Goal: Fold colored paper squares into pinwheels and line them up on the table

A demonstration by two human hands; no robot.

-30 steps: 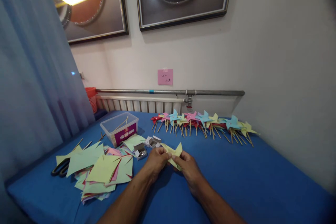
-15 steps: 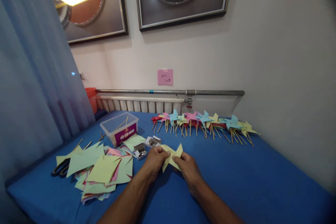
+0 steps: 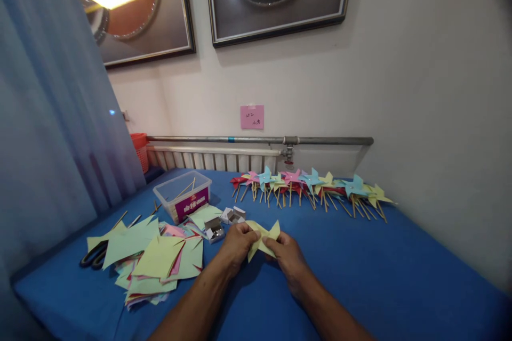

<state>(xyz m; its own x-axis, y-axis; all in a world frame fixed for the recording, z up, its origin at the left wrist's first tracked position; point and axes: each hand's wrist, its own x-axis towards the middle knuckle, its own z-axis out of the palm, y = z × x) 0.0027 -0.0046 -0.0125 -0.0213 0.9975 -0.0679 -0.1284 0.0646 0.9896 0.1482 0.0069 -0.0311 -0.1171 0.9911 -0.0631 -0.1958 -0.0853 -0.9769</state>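
Observation:
My left hand (image 3: 237, 245) and my right hand (image 3: 288, 256) both pinch a yellow-green sheet of paper (image 3: 264, 235), partly folded into points, just above the blue table (image 3: 360, 277). Left of my hands lies a loose pile of cut coloured paper squares (image 3: 156, 261). Small open boxes of metal pins (image 3: 216, 229) sit just beyond my left hand.
A row of finished paper pinwheels on sticks (image 3: 312, 185) lies along the far edge by the wall. A clear plastic tub with sticks (image 3: 183, 195) stands at the back left. Black scissors (image 3: 94, 256) lie at the left edge. A curtain hangs on the left.
The paper's lower tip has swung out between my hands, and the fold has shifted slightly. My hands have stayed in nearly the same place.

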